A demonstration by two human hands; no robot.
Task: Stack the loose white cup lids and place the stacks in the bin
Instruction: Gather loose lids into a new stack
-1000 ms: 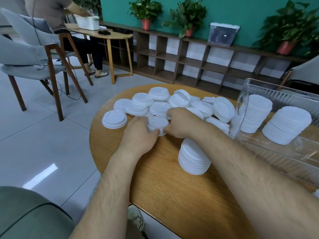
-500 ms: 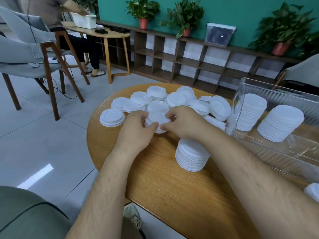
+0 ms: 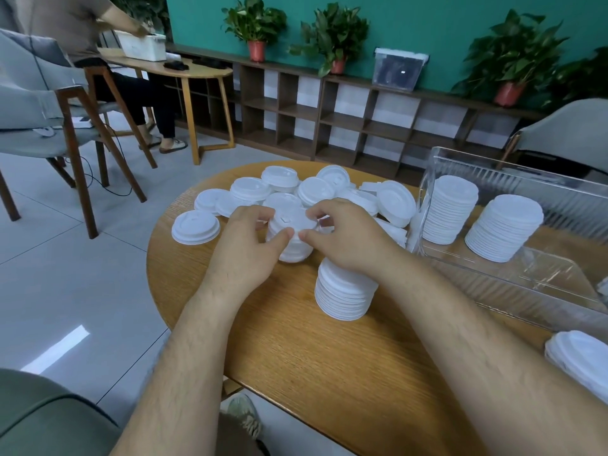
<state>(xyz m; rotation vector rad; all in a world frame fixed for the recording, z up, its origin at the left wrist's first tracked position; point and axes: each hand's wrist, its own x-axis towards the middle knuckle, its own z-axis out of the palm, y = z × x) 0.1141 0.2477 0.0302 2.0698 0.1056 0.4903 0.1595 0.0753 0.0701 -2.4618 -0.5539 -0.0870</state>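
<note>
A small stack of white lids [image 3: 291, 235] stands on the round wooden table [image 3: 312, 350]. My left hand [image 3: 245, 250] grips its left side and my right hand [image 3: 345, 236] grips its right side, thumbs nearly meeting at the front. Under my right wrist stands a taller stack of lids [image 3: 343, 296]. Loose lids [image 3: 316, 192] lie scattered behind the hands, and one lid [image 3: 195, 227] lies apart at the left. A clear plastic bin [image 3: 526, 274] at the right holds two lid stacks [image 3: 449, 209] [image 3: 503, 227].
More lids [image 3: 580, 358] lie at the table's right edge near me. A grey chair [image 3: 49, 126] stands to the left and another person sits at a far table. Low shelves with potted plants line the back wall. My shoe shows below the table edge.
Both hands have closed in on the small stack and drawn it a little nearer to me, squaring it up. The camera has tilted slightly.
</note>
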